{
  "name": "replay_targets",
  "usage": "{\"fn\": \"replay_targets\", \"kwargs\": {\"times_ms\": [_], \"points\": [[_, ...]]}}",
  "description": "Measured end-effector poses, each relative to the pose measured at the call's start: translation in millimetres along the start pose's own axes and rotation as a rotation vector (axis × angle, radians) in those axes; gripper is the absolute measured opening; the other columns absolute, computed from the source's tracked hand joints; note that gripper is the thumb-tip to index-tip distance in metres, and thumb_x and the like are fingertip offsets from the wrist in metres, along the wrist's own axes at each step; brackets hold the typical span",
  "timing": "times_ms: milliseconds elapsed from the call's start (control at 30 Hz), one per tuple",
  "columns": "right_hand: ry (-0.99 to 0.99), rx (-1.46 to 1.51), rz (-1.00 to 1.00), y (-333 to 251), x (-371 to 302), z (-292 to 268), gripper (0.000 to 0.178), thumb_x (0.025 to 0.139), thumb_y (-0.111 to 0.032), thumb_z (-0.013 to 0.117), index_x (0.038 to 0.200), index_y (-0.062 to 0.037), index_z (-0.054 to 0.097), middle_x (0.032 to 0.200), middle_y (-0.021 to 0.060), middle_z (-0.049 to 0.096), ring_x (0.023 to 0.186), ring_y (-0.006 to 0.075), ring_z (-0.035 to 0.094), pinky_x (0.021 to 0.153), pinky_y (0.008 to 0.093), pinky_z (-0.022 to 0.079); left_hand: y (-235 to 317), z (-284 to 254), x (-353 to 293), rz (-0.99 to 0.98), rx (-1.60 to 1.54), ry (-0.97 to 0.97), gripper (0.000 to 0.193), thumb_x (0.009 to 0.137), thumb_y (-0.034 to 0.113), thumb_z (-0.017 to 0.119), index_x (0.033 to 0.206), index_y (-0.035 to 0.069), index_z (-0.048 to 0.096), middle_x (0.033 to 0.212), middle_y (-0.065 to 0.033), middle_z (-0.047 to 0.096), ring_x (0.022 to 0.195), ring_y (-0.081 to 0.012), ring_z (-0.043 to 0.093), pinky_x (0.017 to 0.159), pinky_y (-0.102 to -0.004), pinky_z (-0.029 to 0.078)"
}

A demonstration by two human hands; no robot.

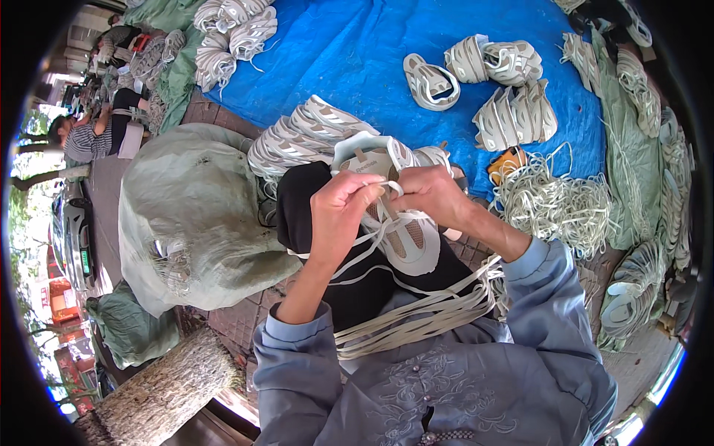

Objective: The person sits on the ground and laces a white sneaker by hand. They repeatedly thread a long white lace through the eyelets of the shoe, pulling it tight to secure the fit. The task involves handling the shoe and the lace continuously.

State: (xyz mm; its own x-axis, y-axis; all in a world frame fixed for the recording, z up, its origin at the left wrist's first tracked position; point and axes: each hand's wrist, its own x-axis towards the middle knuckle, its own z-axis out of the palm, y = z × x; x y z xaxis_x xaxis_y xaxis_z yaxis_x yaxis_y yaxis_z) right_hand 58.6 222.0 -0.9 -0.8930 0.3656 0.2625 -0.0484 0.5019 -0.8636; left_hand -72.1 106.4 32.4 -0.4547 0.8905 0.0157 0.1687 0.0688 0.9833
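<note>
A white and beige sneaker (411,253) rests across my dark-trousered lap, its toe pointing toward me. White laces cross its tongue, partly covered by my fingers. My left hand (346,207) pinches a white shoelace (394,186) above the tongue. My right hand (430,195) is closed on the same lace, close beside the left. Loose lace ends trail from the shoe down to the left. Over my lap lies a bundle of long white laces (424,318).
Several stacked shoe uppers (309,137) stand just beyond my left hand. More shoes (515,115) sit on a blue tarp (349,44). A heap of white laces (554,201) lies at right. Left are a large pale sack (197,215) and a seated person (93,134).
</note>
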Motion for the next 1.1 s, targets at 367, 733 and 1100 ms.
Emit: {"fn": "replay_targets", "kwargs": {"times_ms": [367, 733, 1100], "points": [[0.179, 0.15, 0.036, -10.8, 30.7, -10.7, 0.013, 0.063, -0.009, 0.07, 0.072, -0.0022, 0.063, 0.061, 0.0049, 0.054, 0.055, 0.0136, 0.05, 0.048, 0.0256, 0.039, -16.0, 7.3, 0.7, -0.224, -0.733, 0.099, 0.028, 0.088, 0.018, 0.048, 0.103, -0.005, 0.055, 0.094, -0.0114, 0.06, 0.084, -0.0176, 0.059, 0.076, -0.0326, 0.048], [0.22, -0.536, -0.465, 2.5, 37.2, -8.4, 0.013, 0.051, -0.009, 0.065, 0.053, -0.0093, 0.053, 0.057, 0.0015, 0.047, 0.06, 0.0155, 0.05, 0.049, 0.0278, 0.041, -34.1, 14.1, 6.6, -0.355, -0.784, -0.039, 0.028, 0.087, 0.019, 0.049, 0.102, -0.004, 0.055, 0.086, -0.0057, 0.057, 0.075, -0.0103, 0.053, 0.069, -0.0269, 0.044], [0.002, 0.481, 0.237, 33.3, 25.6, 0.3, 0.017, 0.063, -0.003, 0.066, 0.08, -0.0016, 0.065, 0.075, 0.0038, 0.061, 0.07, 0.0098, 0.055, 0.063, 0.0231, 0.043, -22.4, 8.9, 0.1, -0.21, -0.398, -0.14, 0.016, 0.085, 0.011, 0.047, 0.086, -0.003, 0.054, 0.062, 0.0005, 0.045, 0.056, -0.0061, 0.04, 0.056, -0.0222, 0.039]]}}
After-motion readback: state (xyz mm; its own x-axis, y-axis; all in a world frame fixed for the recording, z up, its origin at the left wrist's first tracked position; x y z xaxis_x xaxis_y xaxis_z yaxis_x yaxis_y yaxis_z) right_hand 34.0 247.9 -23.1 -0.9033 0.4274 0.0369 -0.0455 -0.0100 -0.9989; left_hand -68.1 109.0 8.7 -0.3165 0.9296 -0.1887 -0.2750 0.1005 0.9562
